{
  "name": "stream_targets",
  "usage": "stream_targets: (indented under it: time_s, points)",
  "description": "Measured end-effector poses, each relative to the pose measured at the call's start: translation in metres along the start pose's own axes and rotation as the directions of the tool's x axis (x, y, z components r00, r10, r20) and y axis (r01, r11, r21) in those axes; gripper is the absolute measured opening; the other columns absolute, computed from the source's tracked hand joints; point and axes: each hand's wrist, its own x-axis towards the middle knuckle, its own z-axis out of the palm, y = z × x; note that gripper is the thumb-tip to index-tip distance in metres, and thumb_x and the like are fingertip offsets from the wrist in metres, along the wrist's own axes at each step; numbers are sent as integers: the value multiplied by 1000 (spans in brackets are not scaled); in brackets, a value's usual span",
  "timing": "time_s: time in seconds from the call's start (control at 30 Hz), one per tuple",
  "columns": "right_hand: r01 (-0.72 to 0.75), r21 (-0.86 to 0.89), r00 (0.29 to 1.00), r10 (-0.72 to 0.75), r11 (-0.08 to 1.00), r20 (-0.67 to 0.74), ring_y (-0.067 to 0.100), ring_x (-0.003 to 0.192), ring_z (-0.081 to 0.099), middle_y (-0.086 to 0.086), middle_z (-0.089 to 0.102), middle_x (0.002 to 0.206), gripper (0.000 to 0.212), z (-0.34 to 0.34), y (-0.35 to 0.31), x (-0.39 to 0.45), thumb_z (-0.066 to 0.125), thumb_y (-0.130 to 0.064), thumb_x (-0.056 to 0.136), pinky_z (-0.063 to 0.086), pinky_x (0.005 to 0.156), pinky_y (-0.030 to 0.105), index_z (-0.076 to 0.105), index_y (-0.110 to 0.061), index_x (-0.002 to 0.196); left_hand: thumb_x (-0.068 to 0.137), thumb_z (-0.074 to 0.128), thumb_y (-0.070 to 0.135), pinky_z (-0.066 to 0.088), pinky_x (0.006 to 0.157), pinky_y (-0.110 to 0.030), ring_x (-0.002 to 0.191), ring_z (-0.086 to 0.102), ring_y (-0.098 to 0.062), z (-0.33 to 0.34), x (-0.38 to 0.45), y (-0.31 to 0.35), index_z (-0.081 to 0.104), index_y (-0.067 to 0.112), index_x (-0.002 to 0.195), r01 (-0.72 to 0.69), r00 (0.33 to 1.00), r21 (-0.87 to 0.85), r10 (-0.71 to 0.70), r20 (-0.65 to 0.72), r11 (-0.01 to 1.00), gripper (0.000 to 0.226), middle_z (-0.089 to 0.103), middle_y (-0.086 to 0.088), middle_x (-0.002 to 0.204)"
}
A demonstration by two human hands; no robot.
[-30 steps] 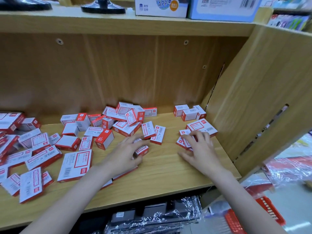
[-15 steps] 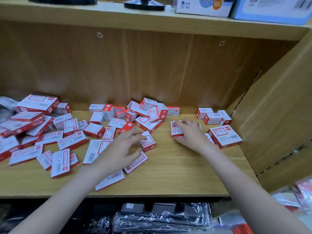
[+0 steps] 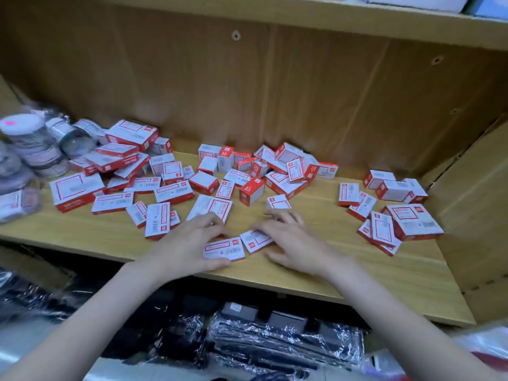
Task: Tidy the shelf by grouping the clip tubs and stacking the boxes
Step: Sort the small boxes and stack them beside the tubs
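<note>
A head-worn camera looked down on a wooden shelf [image 3: 343, 273] strewn with small red-and-white boxes. Near the front edge, the left hand [image 3: 189, 243] lay over a flat box [image 3: 224, 248], fingers curved about its near and far edges, seemingly holding it. The right hand [image 3: 297, 243] rested with fingers spread and fairly straight on a second flat box [image 3: 255, 240], which touched the first at one corner.

Most boxes sat in a loose heap [image 3: 247, 174] behind the hands, spreading leftwards; a smaller cluster [image 3: 390, 213] lay well apart near the right wall. Round clip tubs [image 3: 41, 144] were bunched at the far left, blurred.

The step appeared to be bringing the two flat boxes together to start a stack. It would go best if both were squared edge to edge, same face up, then built on a bare patch of shelf away from the front lip, matching sizes so the pile would not topple.
</note>
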Motion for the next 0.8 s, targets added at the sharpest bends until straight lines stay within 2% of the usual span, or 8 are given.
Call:
stream_targets:
  time_s: [0.1,0.2,0.3,0.43,0.5,0.6,0.7,0.8]
  points:
    - [33,26,988,-29,999,-149,15,109,37,-8,62,101,31,-2,12,-24,52,-37,77,26,91,29,52,-25,106,64,39,69,47,84,-33,100,49,-8,2,-2,-1,60,24,115,-3,1000,14,3,5,1000,72,46,9,112]
    - [-232,152,907,270,961,-323,18,100,40,-24,51,89,25,-18,41,-54,64,-29,76,36,83,30,56,-17,96,65,33,67,43,82,-25,105,49,-11,9,3,7,58,23,117,-28,1000,68,27,14,997,73,49,8,113]
    - [-570,82,742,555,817,-377,32,101,43,4,67,91,21,-26,80,-64,71,-19,77,37,85,39,60,-7,89,70,30,61,42,89,-29,110,46,-16,21,22,25,54,19,121,-107,994,83,103,47,991,70,50,2,115]
    - [-651,16,699,608,759,-376,39,114,39,18,59,118,17,-30,98,-54,60,-15,86,31,98,41,68,-6,98,81,42,33,48,84,-36,101,55,-26,41,59,53,60,16,113,-286,958,106,284,34,952,40,58,-6,107]
    - [-546,150,739,558,824,-376,33,114,43,13,59,119,21,-39,82,-50,58,-18,89,28,96,30,67,-9,105,82,46,26,48,86,-36,101,58,-26,51,71,61,63,16,108,-363,931,110,366,-9,925,33,61,-5,108]
    - [-270,306,916,341,913,-211,9,100,47,-3,63,106,32,-35,38,-49,56,-37,85,30,86,18,64,-16,108,84,46,32,30,92,-28,110,46,-16,52,74,63,61,19,109,-324,929,28,323,-181,946,31,59,-3,115]
    - [-180,211,973,205,961,-103,7,96,43,-6,57,103,28,-12,21,-51,64,-39,80,38,85,26,61,-20,99,85,42,29,30,89,-31,106,44,-14,41,75,50,63,13,103,-198,916,-23,177,-360,980,32,59,-5,111]
    - [-246,117,966,253,962,-47,17,100,45,0,55,107,17,-16,41,-58,64,-17,79,45,84,38,59,-15,95,82,42,27,31,93,-39,111,44,-23,31,82,33,61,12,110,-54,907,81,83,-412,995,36,57,-11,116]
